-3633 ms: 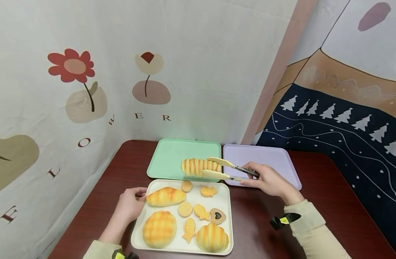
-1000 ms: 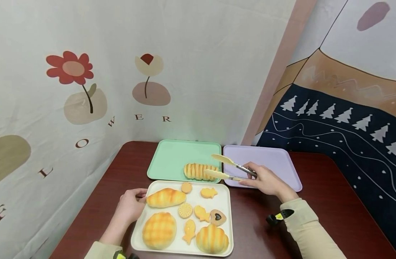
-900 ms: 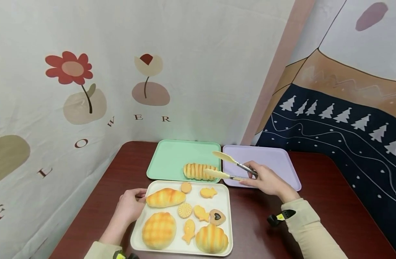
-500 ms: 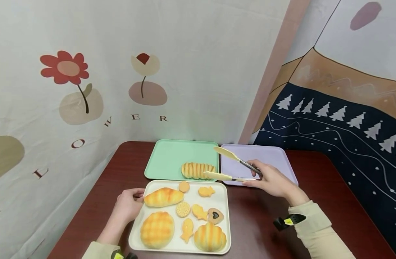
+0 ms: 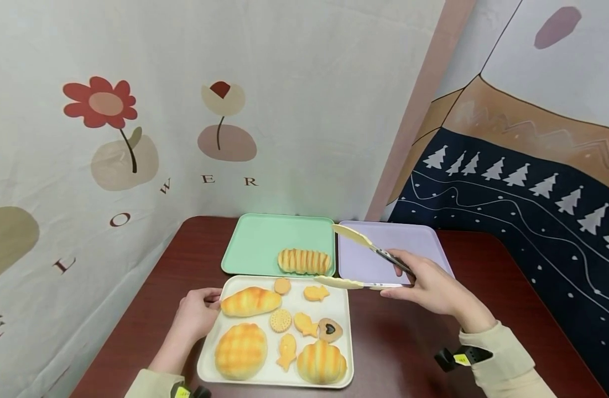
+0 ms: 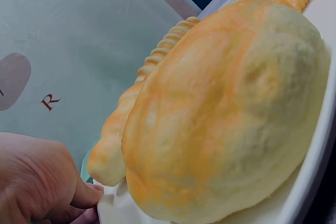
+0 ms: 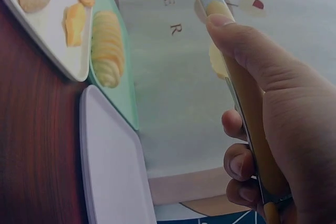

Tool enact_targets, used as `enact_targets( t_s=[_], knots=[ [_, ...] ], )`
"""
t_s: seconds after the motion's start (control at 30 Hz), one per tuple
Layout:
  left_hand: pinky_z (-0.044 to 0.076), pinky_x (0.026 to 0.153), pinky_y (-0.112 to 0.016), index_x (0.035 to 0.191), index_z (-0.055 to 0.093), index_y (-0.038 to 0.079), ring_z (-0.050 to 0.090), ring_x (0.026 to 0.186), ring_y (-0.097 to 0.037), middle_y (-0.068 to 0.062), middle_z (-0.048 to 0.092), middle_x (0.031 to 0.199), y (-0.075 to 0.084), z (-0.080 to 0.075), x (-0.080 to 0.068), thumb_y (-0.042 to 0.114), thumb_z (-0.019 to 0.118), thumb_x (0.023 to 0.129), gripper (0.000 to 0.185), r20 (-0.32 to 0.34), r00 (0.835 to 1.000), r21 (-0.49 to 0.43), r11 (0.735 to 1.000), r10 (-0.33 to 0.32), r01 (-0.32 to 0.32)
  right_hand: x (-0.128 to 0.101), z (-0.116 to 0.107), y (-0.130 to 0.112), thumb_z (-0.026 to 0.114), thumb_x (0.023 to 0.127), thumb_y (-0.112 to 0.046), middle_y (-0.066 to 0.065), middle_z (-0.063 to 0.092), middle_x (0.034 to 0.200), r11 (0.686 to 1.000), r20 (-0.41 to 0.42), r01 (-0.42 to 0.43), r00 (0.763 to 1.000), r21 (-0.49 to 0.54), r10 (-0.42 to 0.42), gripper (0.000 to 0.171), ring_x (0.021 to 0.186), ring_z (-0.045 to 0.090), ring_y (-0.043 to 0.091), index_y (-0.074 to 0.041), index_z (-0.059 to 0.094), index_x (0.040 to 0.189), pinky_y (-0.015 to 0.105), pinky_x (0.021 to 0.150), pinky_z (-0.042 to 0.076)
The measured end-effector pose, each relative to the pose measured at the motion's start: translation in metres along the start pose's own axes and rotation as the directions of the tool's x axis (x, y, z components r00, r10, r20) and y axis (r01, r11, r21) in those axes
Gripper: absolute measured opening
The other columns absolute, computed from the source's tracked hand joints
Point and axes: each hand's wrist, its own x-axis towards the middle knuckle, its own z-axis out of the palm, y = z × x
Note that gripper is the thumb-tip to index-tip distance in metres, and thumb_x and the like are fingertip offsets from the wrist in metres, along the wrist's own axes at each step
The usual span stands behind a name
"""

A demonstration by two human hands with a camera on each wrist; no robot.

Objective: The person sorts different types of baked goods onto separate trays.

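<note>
My right hand (image 5: 428, 284) grips a pair of tongs (image 7: 244, 93) with cream tips, their arms spread apart with nothing between them. The tips hover over the front of the green tray (image 5: 264, 232) and the back edge of the white tray (image 5: 209, 367). A ridged, striped bread roll (image 5: 304, 261) lies in the green tray's front right corner. My left hand (image 5: 197, 314) holds the white tray's left rim, thumb on top in the left wrist view. That tray carries a long roll (image 5: 251, 302), a round checked bun (image 5: 241, 352), a striped bun (image 5: 321, 363) and several small biscuits (image 5: 281, 320).
A lilac tray (image 5: 394, 237) stands right of the green one, partly behind the tongs and right hand. All three trays rest on a dark red-brown table (image 5: 399, 348). A printed cloth (image 5: 304, 110) hangs right behind the table's back edge.
The tongs have let go of the ridged roll, which now lies on the green tray. They have spread wider and drawn back toward me and to the right. The left hand has stayed put.
</note>
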Motion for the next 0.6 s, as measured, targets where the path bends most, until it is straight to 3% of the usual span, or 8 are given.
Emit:
enact_targets(
  t_s=[0.2, 0.6],
  knots=[
    [0.054, 0.088, -0.052, 0.122, 0.077, -0.001, 0.069, 0.099, -0.030, -0.007, 0.075, 0.100, 0.000, 0.001, 0.001, 0.007, 0.068, 0.096, 0.028, 0.003, 1.000, 0.000, 1.000, 0.002, -0.002, -0.012, -0.001, -0.011, 0.085, 0.084, -0.057, -0.006, 0.055, 0.097, 0.998, -0.007, 0.054, 0.999, 0.012, -0.054, 0.078, 0.074, 0.054, 0.011, -0.019, 0.055, 0.146, 0.025, 0.057, 0.047],
    [0.053, 0.088, -0.052, 0.123, 0.076, 0.001, 0.069, 0.100, -0.031, -0.008, 0.075, 0.101, -0.002, 0.001, 0.002, 0.009, 0.068, 0.097, 0.029, 0.010, 1.000, 0.006, 1.000, -0.004, 0.004, -0.033, 0.001, -0.033, 0.087, 0.086, -0.049, -0.014, 0.054, 0.095, 0.984, -0.012, 0.176, 0.984, -0.006, -0.176, 0.071, 0.065, 0.048, 0.003, -0.025, 0.055, 0.144, 0.022, 0.052, 0.045]
  ],
)
